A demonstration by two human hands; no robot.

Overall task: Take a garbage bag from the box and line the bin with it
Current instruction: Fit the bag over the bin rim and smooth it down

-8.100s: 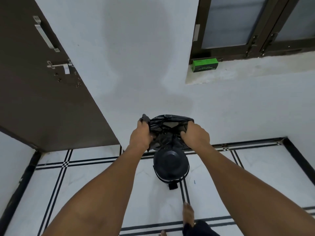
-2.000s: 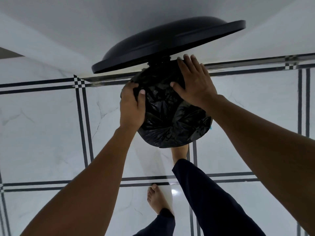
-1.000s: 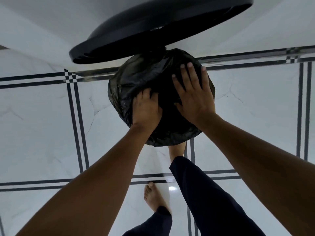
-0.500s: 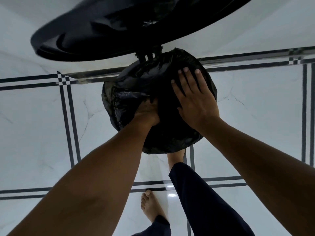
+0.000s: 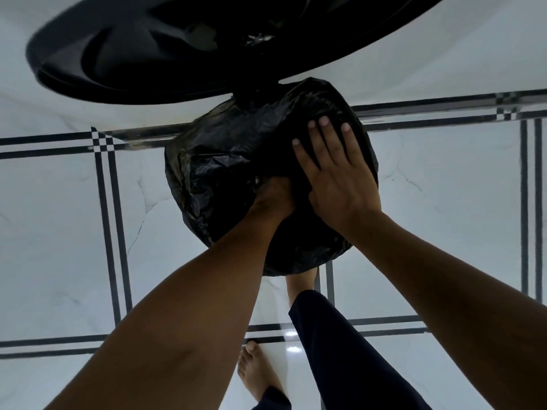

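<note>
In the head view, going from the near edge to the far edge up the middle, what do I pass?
Bare foot on the floor tile → left hand pushed into the garbage bag, with the right hand flat on it → raised bin lid.

The bin [image 5: 349, 250] stands on the floor, seen from straight above, its round body wholly wrapped in the garbage bag [image 5: 225, 173]. The bag is black, thin and glossy, creased all over, pulled over the rim and hanging down the outside in loose folds. Its middle sinks into the opening as a dark hollow. The bin's lid [image 5: 165, 51], a wide black disc, stands raised on its hinge at the far side, tilted so that its ribbed underside faces the opening.
</note>
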